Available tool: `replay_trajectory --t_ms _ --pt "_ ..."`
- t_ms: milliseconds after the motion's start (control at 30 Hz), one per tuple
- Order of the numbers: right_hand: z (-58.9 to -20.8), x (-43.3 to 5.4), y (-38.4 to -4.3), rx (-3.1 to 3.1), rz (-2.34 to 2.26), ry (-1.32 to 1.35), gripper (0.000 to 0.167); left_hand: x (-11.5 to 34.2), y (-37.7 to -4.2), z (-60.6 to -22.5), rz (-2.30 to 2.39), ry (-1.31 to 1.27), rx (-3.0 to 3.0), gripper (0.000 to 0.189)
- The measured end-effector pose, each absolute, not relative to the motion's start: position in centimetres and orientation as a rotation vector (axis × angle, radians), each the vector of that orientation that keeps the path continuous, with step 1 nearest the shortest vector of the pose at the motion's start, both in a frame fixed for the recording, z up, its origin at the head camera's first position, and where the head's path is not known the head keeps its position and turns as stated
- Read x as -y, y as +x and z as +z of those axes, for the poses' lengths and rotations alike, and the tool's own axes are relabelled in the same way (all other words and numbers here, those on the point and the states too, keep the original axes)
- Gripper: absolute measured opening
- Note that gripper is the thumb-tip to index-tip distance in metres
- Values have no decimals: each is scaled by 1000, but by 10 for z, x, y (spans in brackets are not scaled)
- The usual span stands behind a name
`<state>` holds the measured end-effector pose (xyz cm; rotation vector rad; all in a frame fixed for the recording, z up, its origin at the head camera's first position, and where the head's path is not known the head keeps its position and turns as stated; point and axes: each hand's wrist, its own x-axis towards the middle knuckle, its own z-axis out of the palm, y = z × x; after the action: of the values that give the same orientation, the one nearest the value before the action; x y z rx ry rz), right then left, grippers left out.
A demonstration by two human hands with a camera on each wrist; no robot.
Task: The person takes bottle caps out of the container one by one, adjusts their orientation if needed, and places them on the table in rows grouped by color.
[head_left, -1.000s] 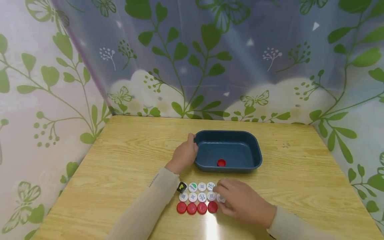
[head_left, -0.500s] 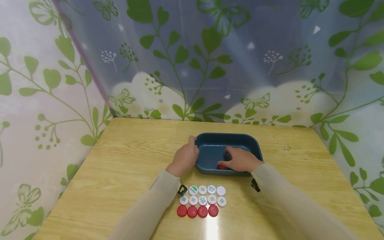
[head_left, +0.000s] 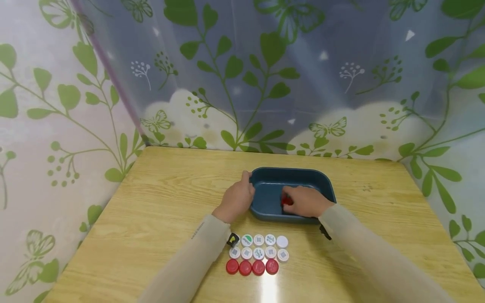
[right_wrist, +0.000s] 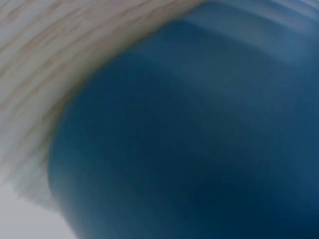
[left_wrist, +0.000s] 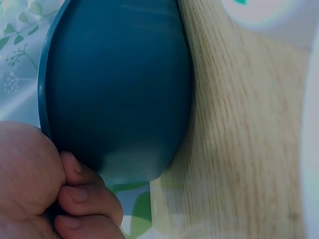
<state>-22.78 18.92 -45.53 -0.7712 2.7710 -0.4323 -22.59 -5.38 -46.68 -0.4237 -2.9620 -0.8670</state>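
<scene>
At the left end of the dark blue tray (head_left: 267,198), my left hand (head_left: 235,198) grips the rim. The left wrist view shows its curled fingers (left_wrist: 92,214) at the end of the tray's outer wall (left_wrist: 119,94). Inside the tray, my right hand (head_left: 306,201) pinches a red bottle cap (head_left: 286,200) between thumb and fingers, over the floor of the tray. Only the tray's blue wall (right_wrist: 174,129) fills the right wrist view; the hand and cap are out of it.
In front of the tray lie two rows of white bottle caps (head_left: 259,253) and a nearer row of red bottle caps (head_left: 258,267) on the wooden table (head_left: 170,181). My left sleeve (head_left: 189,261) runs beside the rows. A leaf-patterned curtain (head_left: 242,84) stands behind the table.
My right hand has moved from the cap rows up into the tray and picked up the red cap lying there. A white cap now ends the back row. My left hand stays on the rim.
</scene>
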Motion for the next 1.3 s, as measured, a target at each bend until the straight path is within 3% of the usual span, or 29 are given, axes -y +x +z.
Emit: replay_trajectory --t_ms 200,333,500,733,1000,1300 --pt "-437 -195 -200 -3002 -744 -742 27 53 -226 -468 -882 -409 2986 39" --pt "-430 -196 -166 -3040 -895 -879 36 54 -226 -467 -879 -401 2972 38" --pt "-434 -190 -121 -2971 -893 -1041 24 54 -224 -465 -864 -403 2959 37" --pt "-442 -186 -76 -2817 -811 -1063 38 51 -224 -465 -858 -411 2959 37" --pt "-458 -187 -55 -2702 -855 -1212 21 49 -224 -466 -846 -414 2940 36" --pt "-476 -199 -52 -2646 -800 -1183 20 49 -224 -466 -841 -424 2933 35"
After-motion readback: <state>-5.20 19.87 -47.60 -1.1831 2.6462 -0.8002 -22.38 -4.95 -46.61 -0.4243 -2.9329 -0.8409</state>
